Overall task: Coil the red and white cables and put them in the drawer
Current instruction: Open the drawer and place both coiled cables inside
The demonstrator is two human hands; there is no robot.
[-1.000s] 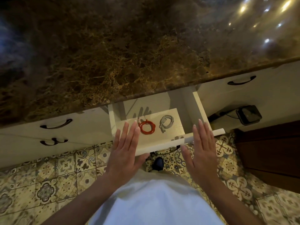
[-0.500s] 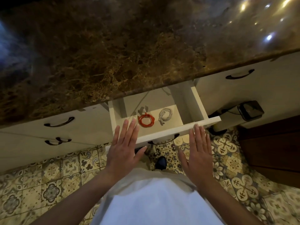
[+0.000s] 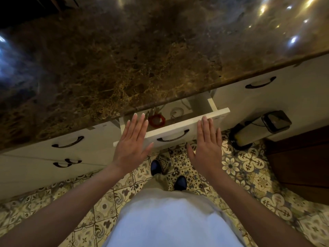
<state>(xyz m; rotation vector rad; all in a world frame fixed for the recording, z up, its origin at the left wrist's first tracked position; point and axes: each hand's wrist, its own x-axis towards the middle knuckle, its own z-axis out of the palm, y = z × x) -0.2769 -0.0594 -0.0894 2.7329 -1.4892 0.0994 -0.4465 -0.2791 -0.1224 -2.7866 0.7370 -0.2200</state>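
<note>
Drawer (image 3: 179,130): partly out under the counter (image 3: 124,59). Inside: red cable (image 3: 156,120), coiled, left; white cable (image 3: 176,111), coiled, right. Left hand (image 3: 132,139) and right hand (image 3: 207,139): fingers straight, flat against drawer front, grasping nothing

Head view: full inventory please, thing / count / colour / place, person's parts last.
red cable: 1, red, coiled, in the drawer, left
white cable: 1, white, coiled, in the drawer, right of the red one
drawer: 1, white, dark handle, partly open under the countertop
countertop: 1, brown marble, top
other drawer handles: 3, dark, white cabinet fronts
black device: 1, floor, right
floor tiles: patterned
shoes: 2, dark, on the tiles
left hand: flat, fingers straight, at the drawer front
right hand: flat, fingers straight, at the drawer front
</note>
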